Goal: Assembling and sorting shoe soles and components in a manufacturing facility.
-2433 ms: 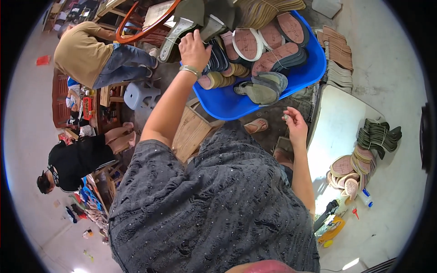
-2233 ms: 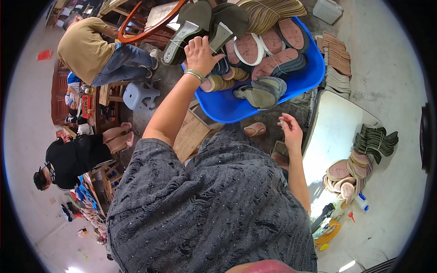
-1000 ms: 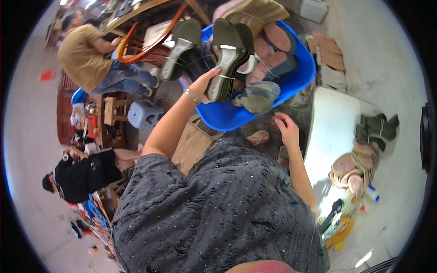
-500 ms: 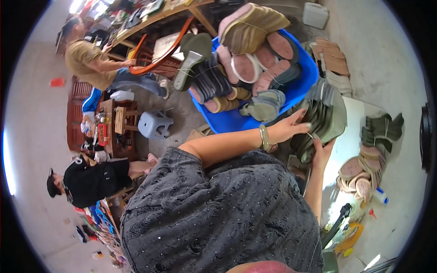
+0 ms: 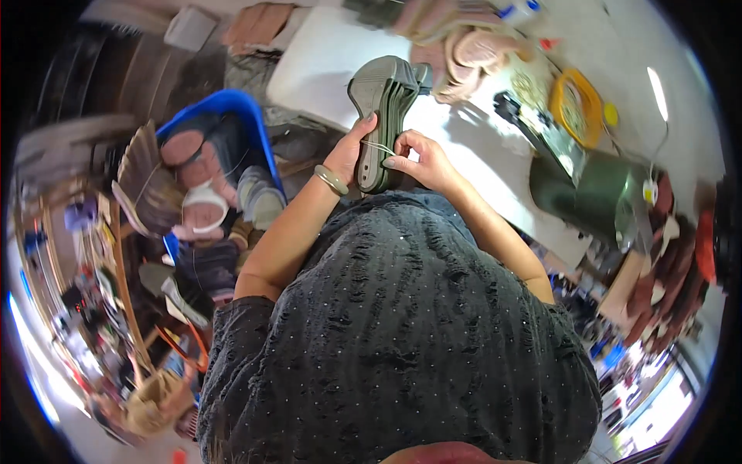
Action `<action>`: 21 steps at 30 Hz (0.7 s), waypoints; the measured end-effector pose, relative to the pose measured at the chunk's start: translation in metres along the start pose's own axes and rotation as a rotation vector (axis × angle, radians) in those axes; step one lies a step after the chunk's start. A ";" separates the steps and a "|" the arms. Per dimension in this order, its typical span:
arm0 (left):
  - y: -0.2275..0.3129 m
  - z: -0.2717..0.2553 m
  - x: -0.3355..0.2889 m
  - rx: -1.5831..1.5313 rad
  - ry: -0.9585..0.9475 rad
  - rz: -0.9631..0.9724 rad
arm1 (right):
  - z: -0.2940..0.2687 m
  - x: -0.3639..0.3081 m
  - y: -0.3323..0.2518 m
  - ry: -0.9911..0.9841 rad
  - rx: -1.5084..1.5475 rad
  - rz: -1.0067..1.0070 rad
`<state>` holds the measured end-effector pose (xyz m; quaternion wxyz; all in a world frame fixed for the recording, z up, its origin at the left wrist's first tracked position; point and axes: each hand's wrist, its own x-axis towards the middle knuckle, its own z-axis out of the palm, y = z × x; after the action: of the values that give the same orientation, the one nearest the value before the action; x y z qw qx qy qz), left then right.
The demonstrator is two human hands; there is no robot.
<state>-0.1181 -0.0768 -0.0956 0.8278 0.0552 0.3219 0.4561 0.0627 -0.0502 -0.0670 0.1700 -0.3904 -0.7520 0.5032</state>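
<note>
A bundle of olive-green shoe soles (image 5: 380, 93) stands on edge close to my body, over the near edge of the white worktable (image 5: 309, 73). My left hand (image 5: 349, 155), a bangle at its wrist, grips the bundle from the left with the thumb along its side. A thin pale tie (image 5: 377, 145) runs around the narrow part of the soles. At the bundle's right side, my right hand (image 5: 423, 161) is closed, with thumb and finger pinching the tie.
Left of me, a blue tub (image 5: 259, 116) holds several bundles of pink, beige and dark soles. Pinkish soles (image 5: 471, 54) lie at the table's far side. Rightward are a yellow ring-shaped object (image 5: 573, 108) and a dark green machine (image 5: 610, 189). Another person (image 5: 158, 398) is at lower left.
My view and body have turned right, toward the table. The bundle has come from beside the tub to in front of my chest, and my right hand now pulls at the tie.
</note>
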 end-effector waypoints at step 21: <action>-0.044 0.034 0.064 0.280 0.226 0.369 | -0.070 -0.132 0.134 0.388 -0.236 0.367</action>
<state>-0.0423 -0.0452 -0.1167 0.6736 0.1756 0.4570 0.5536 0.2474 -0.0812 -0.1375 0.1701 -0.6262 -0.6754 0.3503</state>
